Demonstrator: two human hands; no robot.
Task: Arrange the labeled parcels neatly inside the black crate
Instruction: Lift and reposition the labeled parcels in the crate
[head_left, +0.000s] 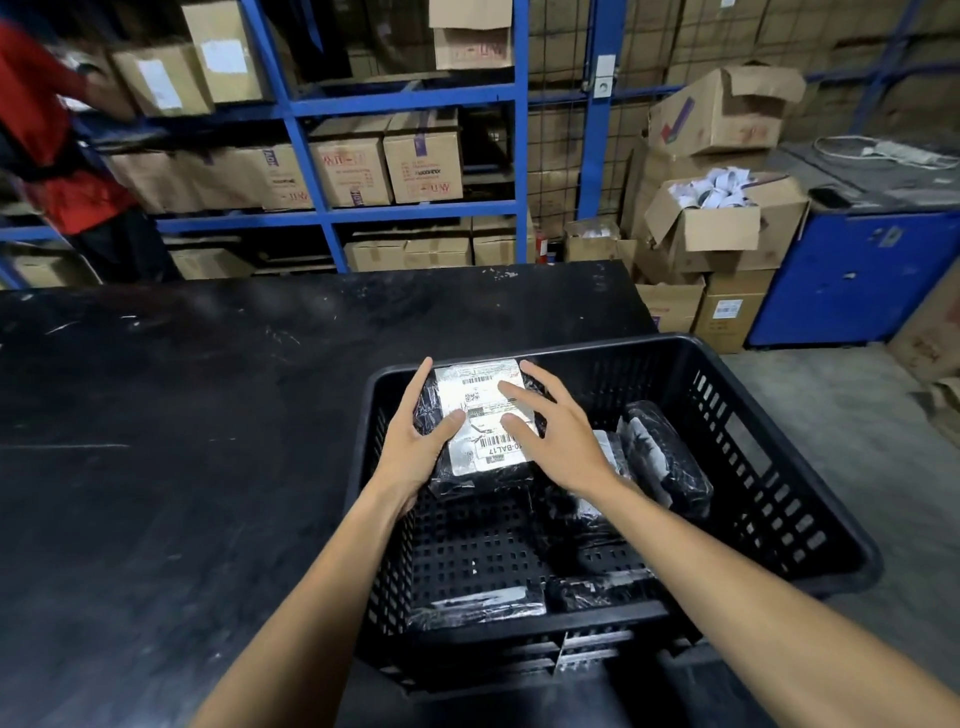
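Over the far-left corner of the black perforated plastic crate (779, 499), seen from the head camera, both bare hands meet on one black plastic-wrapped parcel with a white barcode label (480, 415). The left hand (423, 441) grasps the parcel's left edge, fingers reaching up along its side and thumb pressed onto the label. The right hand (550, 431) lies spread across the label's right part, fingers extended and splayed rather than curled; whether it presses down or only touches, I cannot tell. The parcel sits label-up, roughly flat, against the crate's far-left inner walls.

More wrapped parcels lie inside the same crate. A long black wrapped bundle (670, 457) rests tilted toward the right wall. Another black parcel with a white label (587, 504) is partly hidden under the right wrist, just beside the held one. Along the near wall lies a black parcel with a shiny pale label face (478, 605), and just to its right a dark crumpled packet (597, 590). Bare grid floor shows at the crate's near-left middle.

The crate stands at the right edge of a scuffed black table top (182, 415). Beyond it rise blue metal shelves (405, 213) loaded with brown cardboard boxes (423, 161). A person in a red top (47, 145) stands at far left.
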